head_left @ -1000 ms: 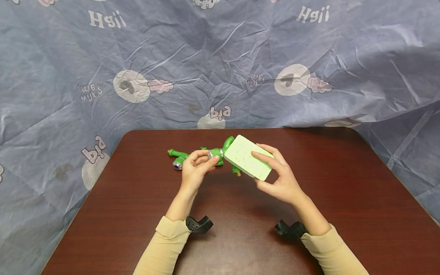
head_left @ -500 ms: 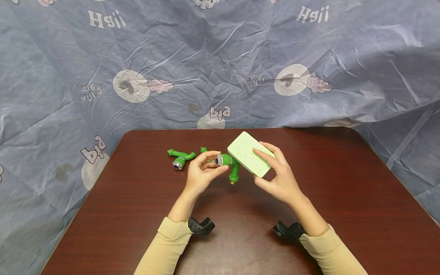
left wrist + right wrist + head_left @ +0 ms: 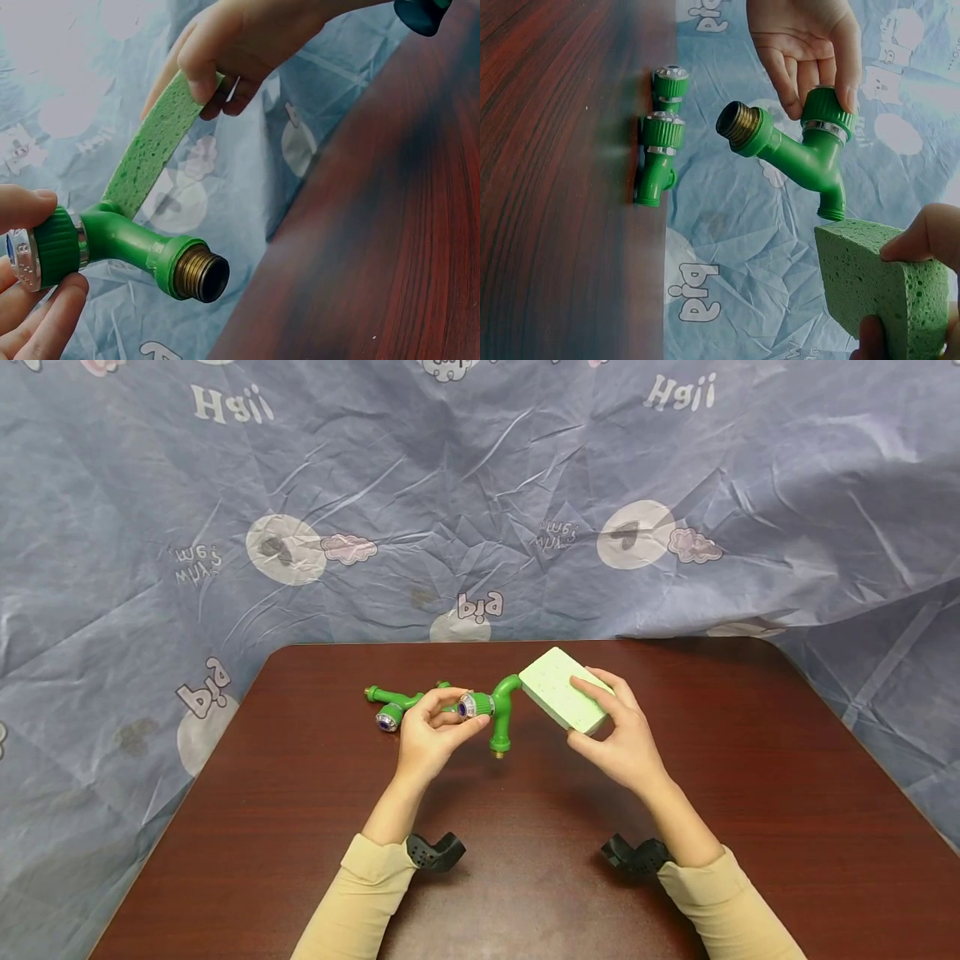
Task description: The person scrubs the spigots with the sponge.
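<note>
My left hand (image 3: 429, 735) pinches a green faucet (image 3: 501, 718) by its ribbed knob, which has a silver cap. The faucet is held up over the table, its brass-threaded inlet pointing down in the head view. In my right hand (image 3: 618, 735) is a light green sponge (image 3: 566, 689), a thick porous block gripped between thumb and fingers. One corner of the sponge (image 3: 877, 277) is right at the faucet's spout (image 3: 831, 206) in the right wrist view. From the left wrist view, the sponge's narrow side (image 3: 154, 142) rises behind the faucet body (image 3: 127, 240).
Behind my left hand, another green faucet (image 3: 388, 717) lies on the dark red-brown table (image 3: 300, 827). A further one (image 3: 669, 90) shows beyond it in the right wrist view. A printed blue-grey cloth (image 3: 420, 510) hangs behind the table's far edge.
The sponge has moved right, off the faucet's body to the tip of its spout. The faucet first swung right and turned its inlet downward, then shifted slightly back left.
</note>
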Available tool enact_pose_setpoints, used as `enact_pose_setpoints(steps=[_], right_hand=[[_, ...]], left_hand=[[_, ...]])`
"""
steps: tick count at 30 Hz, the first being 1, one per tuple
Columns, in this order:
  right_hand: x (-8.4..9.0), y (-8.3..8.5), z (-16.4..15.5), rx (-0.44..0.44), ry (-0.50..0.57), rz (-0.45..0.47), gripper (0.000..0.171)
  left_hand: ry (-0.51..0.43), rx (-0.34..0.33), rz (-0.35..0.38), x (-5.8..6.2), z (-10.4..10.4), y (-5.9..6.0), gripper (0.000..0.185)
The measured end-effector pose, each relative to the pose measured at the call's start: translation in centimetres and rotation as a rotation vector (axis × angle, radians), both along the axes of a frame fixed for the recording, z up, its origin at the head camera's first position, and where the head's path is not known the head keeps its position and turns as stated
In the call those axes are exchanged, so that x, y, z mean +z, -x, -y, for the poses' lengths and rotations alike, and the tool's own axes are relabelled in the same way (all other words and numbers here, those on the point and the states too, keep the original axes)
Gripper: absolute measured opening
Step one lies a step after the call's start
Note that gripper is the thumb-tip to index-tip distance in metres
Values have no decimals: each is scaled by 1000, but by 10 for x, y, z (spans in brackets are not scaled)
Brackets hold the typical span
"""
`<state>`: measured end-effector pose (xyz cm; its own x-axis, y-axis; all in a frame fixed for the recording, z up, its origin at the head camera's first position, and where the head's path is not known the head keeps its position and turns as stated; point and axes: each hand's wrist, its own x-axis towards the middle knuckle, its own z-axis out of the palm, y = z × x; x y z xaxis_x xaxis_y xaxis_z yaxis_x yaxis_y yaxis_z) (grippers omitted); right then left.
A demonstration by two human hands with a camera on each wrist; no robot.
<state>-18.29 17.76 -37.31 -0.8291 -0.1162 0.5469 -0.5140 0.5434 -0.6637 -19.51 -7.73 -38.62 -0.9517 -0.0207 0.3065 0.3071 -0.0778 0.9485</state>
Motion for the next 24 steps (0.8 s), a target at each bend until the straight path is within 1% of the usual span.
enact_pose_setpoints(steps=[3,5,8,11,14,17,19,24], right_hand=[[0,-1,1,27,2,26,63],[0,-2,2,30,1,30,64],[-1,-2,3,32,3,25,64],[-2,-2,3,31,8,14,63],[-2,-2,4,27,15,12,63],[-2,-2,4,27,14,23,63],[-3,-1,4,28,13,32,63],[-4,0,4,27,2,39,62]], left_hand=[[2,5,-37,0,1,1,41],[6,3,-53,0,1,1,43],[2,-21,-63,1,2,2,45],[-16,-59,-36,2,4,2,46],[-29,-101,22,3,5,1,50],[-18,-132,66,3,5,0,51],[-6,-147,72,2,5,0,51],[13,-176,48,1,6,0,48]])
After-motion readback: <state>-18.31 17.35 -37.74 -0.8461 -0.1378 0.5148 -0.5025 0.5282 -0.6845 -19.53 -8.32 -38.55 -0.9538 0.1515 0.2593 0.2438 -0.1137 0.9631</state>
